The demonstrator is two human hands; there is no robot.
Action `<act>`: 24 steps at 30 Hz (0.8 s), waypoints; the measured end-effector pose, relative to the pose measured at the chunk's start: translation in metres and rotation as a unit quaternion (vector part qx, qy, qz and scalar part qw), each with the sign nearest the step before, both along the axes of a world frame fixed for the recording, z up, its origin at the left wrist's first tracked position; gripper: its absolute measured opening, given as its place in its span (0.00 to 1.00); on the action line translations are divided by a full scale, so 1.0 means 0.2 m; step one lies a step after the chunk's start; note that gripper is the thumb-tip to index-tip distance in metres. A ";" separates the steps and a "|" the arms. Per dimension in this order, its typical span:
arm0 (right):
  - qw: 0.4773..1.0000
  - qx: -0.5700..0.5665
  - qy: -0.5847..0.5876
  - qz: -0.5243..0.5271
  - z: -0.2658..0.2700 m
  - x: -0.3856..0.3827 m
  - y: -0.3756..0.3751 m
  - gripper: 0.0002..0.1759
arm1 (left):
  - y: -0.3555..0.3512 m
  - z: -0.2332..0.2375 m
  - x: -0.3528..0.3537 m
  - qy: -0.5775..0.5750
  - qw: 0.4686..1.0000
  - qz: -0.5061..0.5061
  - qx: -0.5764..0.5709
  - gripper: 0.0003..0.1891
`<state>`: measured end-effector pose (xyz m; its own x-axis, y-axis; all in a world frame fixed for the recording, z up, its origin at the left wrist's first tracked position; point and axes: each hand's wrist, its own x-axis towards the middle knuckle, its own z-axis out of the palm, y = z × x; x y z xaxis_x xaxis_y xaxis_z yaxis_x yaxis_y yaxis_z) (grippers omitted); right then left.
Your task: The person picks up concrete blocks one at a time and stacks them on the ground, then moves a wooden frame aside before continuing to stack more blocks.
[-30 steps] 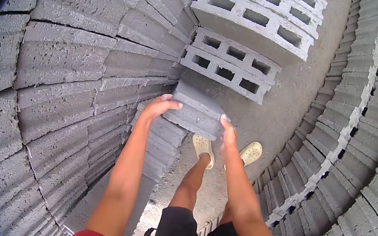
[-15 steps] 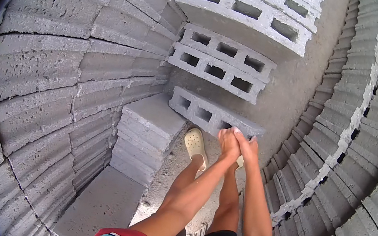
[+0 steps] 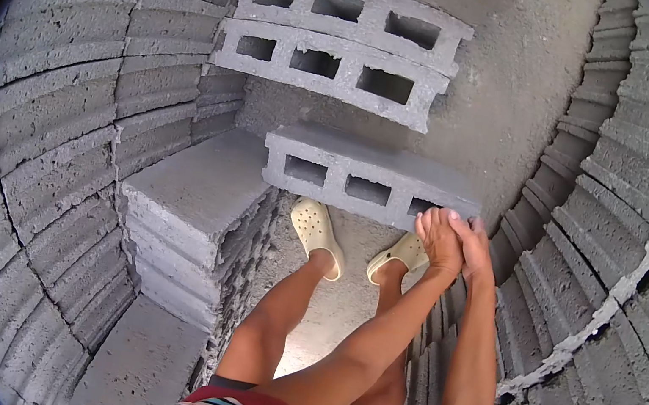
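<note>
My left hand [image 3: 439, 243] and my right hand [image 3: 474, 240] are pressed together, fingers bent and closed, overlapping the right end of a grey concrete block [image 3: 325, 197]. That hollow block lies across the ground in front of my feet, its side with three openings facing me. The hands cover part of its right opening. Whatever is between the fingers is hidden, so I cannot tell if they grip anything. Beyond it, two more hollow concrete blocks [image 3: 274, 70] lie close together, openings facing up towards me.
Stacked concrete blocks form a wall [image 3: 60, 90] on the left and a curved-looking wall [image 3: 590, 256] on the right. A low stack of blocks [image 3: 200, 173] stands beside my left leg. My feet, in cream clogs [image 3: 310, 224], are on the dusty ground [image 3: 503, 86].
The view has tilted down and come closer to the near block. Both hands have shifted right in the picture, staying together at the block's right end. The far blocks have mostly left the view.
</note>
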<state>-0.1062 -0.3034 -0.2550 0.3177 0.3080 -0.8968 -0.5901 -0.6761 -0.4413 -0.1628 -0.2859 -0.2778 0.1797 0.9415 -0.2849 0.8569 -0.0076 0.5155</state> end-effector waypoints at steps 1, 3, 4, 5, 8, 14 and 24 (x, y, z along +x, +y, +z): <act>1.000 -0.001 -0.031 0.002 -0.02 -0.01 0.00 0.46 | 0.01 0.02 -0.03 -0.013 0.998 -0.026 -0.049 0.12; 0.996 0.004 -0.085 0.021 0.02 -0.03 0.04 0.46 | 0.10 0.10 -0.16 -0.094 0.988 -0.114 -0.039 0.18; 0.994 -0.010 -0.105 0.035 0.02 -0.04 0.02 0.45 | 0.16 0.17 -0.25 -0.134 0.978 -0.156 -0.036 0.21; 0.991 -0.021 -0.127 0.047 -0.02 -0.05 0.01 0.44 | 0.26 0.24 -0.37 -0.096 0.983 -0.154 -0.016 0.23; 0.954 -0.072 -0.272 0.101 -0.17 -0.07 -0.02 0.40 | 0.59 0.32 -0.66 0.130 0.991 -0.016 0.001 0.27; 0.926 -0.243 -0.240 0.162 -0.19 -0.13 0.08 0.29 | 0.86 0.23 -0.67 0.312 0.937 -0.061 -0.143 0.37; 0.892 -0.278 -0.319 0.160 0.11 -0.27 0.20 0.23 | 1.00 0.18 -0.79 0.269 0.930 -0.090 -0.235 0.25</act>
<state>-0.1604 -0.2640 -0.2334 0.7930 0.0394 -0.6080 -0.0759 -0.9837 -0.1627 -0.3210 -0.0849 -0.2423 0.0340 0.6585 -0.7518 0.9983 -0.0579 -0.0056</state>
